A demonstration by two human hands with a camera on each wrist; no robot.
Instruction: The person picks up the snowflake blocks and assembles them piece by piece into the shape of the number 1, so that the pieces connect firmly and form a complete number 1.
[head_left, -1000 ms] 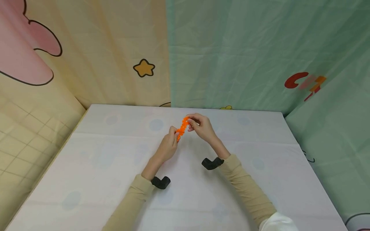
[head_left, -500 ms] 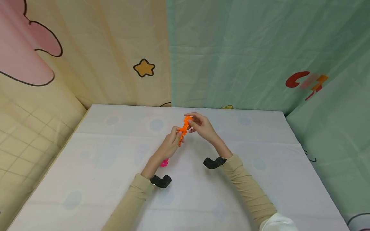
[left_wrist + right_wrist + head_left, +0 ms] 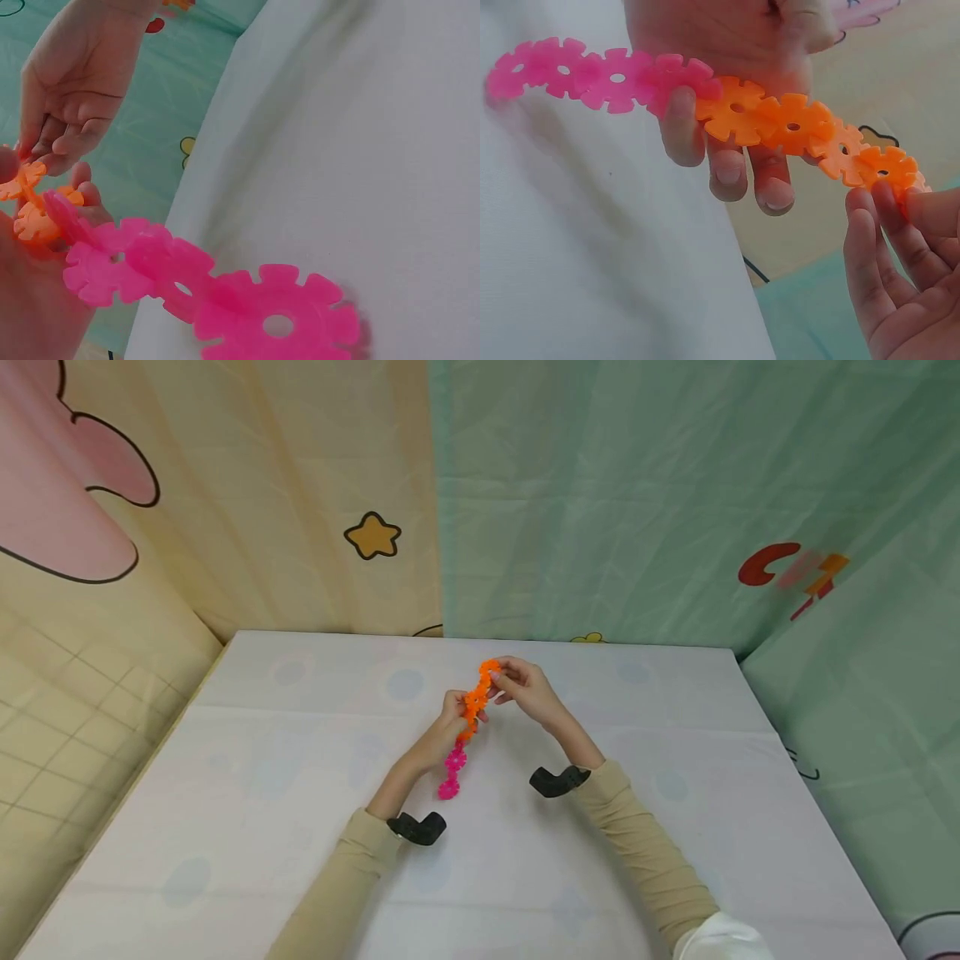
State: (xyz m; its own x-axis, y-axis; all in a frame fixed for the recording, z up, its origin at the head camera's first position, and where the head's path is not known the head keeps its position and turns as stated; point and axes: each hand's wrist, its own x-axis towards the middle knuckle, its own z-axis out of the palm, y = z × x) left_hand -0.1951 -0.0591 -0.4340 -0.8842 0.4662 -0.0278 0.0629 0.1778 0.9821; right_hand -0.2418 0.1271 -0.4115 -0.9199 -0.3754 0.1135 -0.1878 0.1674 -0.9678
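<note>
A chain of notched, flower-shaped plastic discs, slotted into one another, runs between both hands, orange at the far part (image 3: 476,702) and pink at the near part (image 3: 455,760). My left hand (image 3: 435,742) holds its middle; in the right wrist view, several left fingers (image 3: 727,174) curl beneath it where pink meets orange. With thumb and fingertips, my right hand (image 3: 527,693) pinches the last orange discs (image 3: 885,161). In the left wrist view, the pink discs (image 3: 277,307) hang past the left palm toward the white cloth, and part of the orange stretch is hidden by fingers.
A white cloth with faint spots covers the table (image 3: 300,860). Behind it hang a yellow curtain (image 3: 300,485) and a green curtain (image 3: 600,510). Each wrist bears a black camera mount, one on the left (image 3: 418,829) and one on the right (image 3: 558,782).
The pink part, hidden behind the left hand one second ago, has swung out to the right of the left wrist and shows fully. Both hands have barely shifted, still on the chain.
</note>
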